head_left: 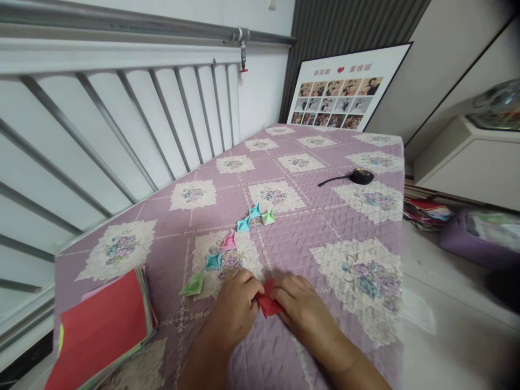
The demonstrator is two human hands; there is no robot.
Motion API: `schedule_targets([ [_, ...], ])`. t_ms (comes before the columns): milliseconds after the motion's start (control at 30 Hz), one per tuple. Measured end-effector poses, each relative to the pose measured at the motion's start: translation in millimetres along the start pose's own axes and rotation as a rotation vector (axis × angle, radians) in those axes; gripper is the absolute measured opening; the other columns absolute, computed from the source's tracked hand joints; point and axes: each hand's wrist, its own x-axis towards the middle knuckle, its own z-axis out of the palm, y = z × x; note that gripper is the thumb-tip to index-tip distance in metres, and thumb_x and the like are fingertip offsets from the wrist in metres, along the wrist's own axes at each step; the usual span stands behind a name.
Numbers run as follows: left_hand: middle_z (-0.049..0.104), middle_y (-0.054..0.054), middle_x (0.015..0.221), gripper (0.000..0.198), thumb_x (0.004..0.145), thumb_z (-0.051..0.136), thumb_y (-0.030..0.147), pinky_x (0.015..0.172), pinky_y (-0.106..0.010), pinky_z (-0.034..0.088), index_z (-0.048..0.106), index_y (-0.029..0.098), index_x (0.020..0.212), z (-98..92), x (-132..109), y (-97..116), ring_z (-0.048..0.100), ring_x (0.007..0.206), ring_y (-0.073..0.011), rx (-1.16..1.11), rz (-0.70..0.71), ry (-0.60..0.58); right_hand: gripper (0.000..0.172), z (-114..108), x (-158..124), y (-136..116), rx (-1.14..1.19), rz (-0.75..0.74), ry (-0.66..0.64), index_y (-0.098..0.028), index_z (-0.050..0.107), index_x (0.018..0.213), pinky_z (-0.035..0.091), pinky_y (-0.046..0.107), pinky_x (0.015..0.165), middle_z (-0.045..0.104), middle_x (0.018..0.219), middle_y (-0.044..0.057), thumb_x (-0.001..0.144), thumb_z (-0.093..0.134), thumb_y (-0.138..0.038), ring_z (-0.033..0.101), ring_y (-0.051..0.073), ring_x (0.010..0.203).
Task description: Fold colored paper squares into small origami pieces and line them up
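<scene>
Left hand and right hand pinching one red paper between them.
Paper touches both, neither hand nearer; loose lower corner points toward the wearer, long axis unclear, partly covered. Beyond the left hand, small folded papers slant away rightward in a row; tape measure farther off, right.
</scene>
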Motion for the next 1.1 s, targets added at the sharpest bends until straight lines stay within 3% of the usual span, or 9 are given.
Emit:
schedule_targets([
  [233,0.059,0.0,0.085,0.026,0.071,0.051,0.004,0.079,-0.032,0.037,0.066,0.024,0.08,-2.4,1.1,3.3,0.052,0.087,-0.0176,0.013,-0.017,-0.08,0.006,0.3,-7.4,-0.9,0.031,0.101,-0.077,-0.02,0.061,0.08,0.039,0.034,0.076,0.06,0.085,0.003,0.08,0.064,-0.016,0.052,0.019,0.082],
  [600,0.061,0.0,0.078,0.012,0.076,0.059,0.014,0.076,-0.031,0.036,0.064,0.021,0.069,-11.4,1.4,5.0,0.054,0.081,-0.0162,0.039,-0.112,-0.074,0.016,-12.4,-10.6,-1.2,0.065,0.257,-0.033,-0.021,0.058,0.068,0.039,0.033,0.071,0.058,0.074,0.0,0.081,0.066,-0.024,0.055,0.018,0.075],
  [767,0.061,0.0,0.08,0.012,0.081,0.061,0.021,0.076,-0.031,0.034,0.062,0.02,0.069,-10.0,2.0,6.4,0.053,0.082,-0.017,0.083,-0.133,-0.07,0.02,-14.3,-9.7,-2.3,0.046,0.291,-0.019,-0.023,0.062,0.068,0.037,0.034,0.072,0.059,0.072,0.0,0.087,0.059,-0.029,0.056,0.018,0.074],
  [1100,0.058,0.0,0.075,0.019,0.083,0.061,0.026,0.07,-0.031,0.03,0.056,0.019,0.066,-2.9,3.7,11.2,0.051,0.076,-0.0176,0.208,-0.192,-0.016,0.024,-7.8,-10.2,-1.6,-0.152,0.383,0.011,-0.022,0.059,0.061,0.033,0.032,0.064,0.06,0.07,0.001,0.081,0.067,-0.032,0.055,0.018,0.067],
])
